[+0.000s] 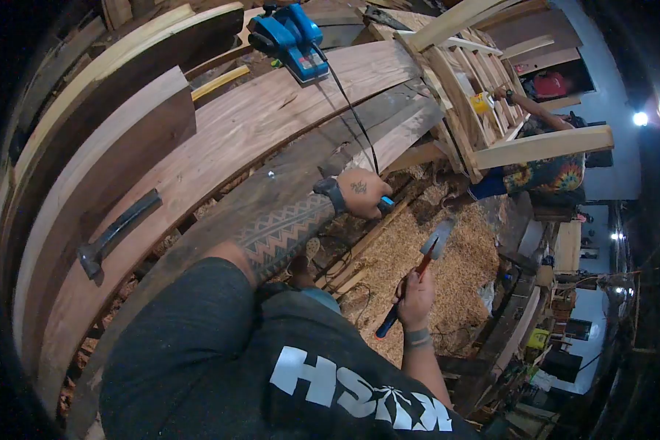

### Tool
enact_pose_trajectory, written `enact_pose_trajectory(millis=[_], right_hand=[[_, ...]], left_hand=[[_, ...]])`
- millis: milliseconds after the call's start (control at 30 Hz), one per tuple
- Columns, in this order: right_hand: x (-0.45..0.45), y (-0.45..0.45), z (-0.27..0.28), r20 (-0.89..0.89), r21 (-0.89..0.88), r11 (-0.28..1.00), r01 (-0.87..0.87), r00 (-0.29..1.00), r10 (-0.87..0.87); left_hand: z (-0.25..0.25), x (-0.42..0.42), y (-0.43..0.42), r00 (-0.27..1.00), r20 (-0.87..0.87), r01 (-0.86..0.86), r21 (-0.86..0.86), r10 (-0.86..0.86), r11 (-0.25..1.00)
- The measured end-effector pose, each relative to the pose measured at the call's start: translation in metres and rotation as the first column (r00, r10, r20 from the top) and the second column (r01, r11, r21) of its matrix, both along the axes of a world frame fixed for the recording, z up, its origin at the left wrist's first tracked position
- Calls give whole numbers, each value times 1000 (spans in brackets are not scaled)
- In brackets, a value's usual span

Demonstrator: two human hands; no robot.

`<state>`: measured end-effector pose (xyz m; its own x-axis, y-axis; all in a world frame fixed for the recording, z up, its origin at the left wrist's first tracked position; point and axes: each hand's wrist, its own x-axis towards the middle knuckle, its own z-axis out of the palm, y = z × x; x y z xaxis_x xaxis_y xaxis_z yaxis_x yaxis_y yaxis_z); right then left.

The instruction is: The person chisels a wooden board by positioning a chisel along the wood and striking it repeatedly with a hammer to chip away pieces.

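Note:
My left hand [361, 193], with a watch at its wrist, is closed around a small item with a bright blue end [386, 203]; most of it is hidden in my fist. Below the fist runs a narrow wooden strip [378, 233]. In my right hand [416, 299] is a hammer [427, 259] with a red and dark blue handle, its grey head pointing up and away over the wood shavings [466, 257]. The head is seen at an angle.
A blue corded power tool [293, 45] rests on a long plank [249, 121], its black cord trailing near my left hand. Another hammer [119, 233] lies on that plank. Curved boards [117, 143] stand at left. Beside a wooden frame [455, 95], a co-worker [557, 158] leans in.

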<state>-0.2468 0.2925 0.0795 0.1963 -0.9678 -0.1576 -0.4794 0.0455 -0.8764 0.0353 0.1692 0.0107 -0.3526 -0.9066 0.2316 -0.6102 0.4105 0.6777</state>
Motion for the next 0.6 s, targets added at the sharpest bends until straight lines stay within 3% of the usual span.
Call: enact_pose_trajectory(millis=[233, 367, 600], right_hand=[[-13, -2, -19, -120, -45, 997, -62, 991, 56], [-8, -3, -18, -26, -63, 995, -82, 996, 81], [0, -5, -12, -17, -44, 993, -113, 993, 113]], left_hand=[[-6, 2, -2, 996, -84, -24, -39, 20, 999], [0, 5, -3, 999, -42, -17, 29, 19, 999], [-2, 6, 0, 991, -136, -23, -40, 17, 999]])
